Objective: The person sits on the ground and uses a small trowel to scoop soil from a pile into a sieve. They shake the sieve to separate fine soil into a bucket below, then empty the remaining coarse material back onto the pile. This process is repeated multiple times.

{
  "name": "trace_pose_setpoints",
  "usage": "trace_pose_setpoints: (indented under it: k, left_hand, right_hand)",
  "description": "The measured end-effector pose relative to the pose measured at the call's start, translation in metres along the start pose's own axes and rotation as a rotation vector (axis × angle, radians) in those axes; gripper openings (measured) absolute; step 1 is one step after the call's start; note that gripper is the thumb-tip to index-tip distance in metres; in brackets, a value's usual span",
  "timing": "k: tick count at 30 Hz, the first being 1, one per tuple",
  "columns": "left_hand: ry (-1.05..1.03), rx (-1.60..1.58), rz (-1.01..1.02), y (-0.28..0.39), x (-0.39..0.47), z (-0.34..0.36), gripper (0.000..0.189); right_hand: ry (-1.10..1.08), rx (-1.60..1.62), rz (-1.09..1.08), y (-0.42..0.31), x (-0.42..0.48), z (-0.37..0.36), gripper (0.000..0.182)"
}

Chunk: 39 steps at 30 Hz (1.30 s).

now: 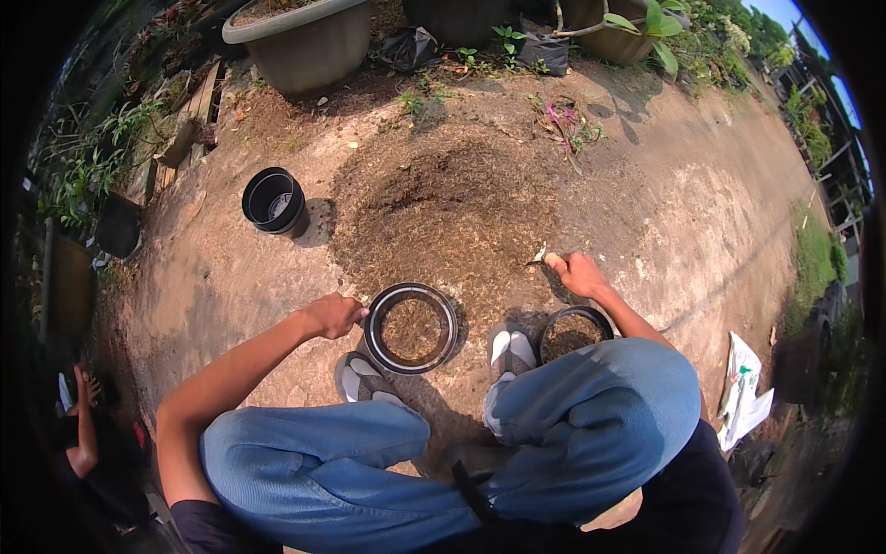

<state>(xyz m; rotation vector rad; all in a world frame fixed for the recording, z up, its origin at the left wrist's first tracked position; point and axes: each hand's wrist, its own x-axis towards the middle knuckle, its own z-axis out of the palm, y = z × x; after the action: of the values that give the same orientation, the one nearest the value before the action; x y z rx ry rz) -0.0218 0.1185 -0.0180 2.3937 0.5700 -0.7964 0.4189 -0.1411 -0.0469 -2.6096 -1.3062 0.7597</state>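
Note:
My left hand (336, 315) grips the left rim of a round black plastic pot (374, 332), which holds brown, chaffy potting mix and stands in front of my feet. My right hand (578, 272) is closed around the pale handle of a small hand tool (539, 256); its head is at the right edge of a spread heap of brown potting mix (450, 208). A second black pot with mix in it (604, 320) stands beside my right foot, partly hidden by my knee.
Empty black pots (277, 204), nested, stand at the left. Large planters (304, 48) and plants line the far side. A pink-stemmed plant (564, 124) lies beyond the heap, a white bag (742, 395) at the right. Another person's arm (86, 429) shows at the lower left.

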Motion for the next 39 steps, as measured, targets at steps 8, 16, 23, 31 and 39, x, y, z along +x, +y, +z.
trace_pose_setpoints:
  k: [8,16,23,31,39]
  left_hand:
    - [0.017,0.051,0.007,-0.001,0.007,0.004,0.050]
    - [-0.020,0.014,-0.073,0.002,0.005,0.002,0.046]
    - [-0.001,-0.043,0.032,0.000,0.010,0.004,0.042]
    - [-0.029,0.026,-0.044,0.004,0.009,0.000,0.039]
    - [0.041,0.121,-0.025,-0.008,0.011,0.019,0.036]
  right_hand:
    - [0.181,-0.166,-0.223,-0.080,-0.050,-0.035,0.043]
    - [0.514,-0.035,0.139,0.073,0.012,-0.016,0.049]
    - [0.436,0.002,0.109,0.101,0.065,0.035,0.059]
    - [0.231,0.141,0.118,0.026,0.038,-0.003,0.061]
    - [0.280,-0.100,-0.186,-0.072,-0.034,-0.048,0.049]
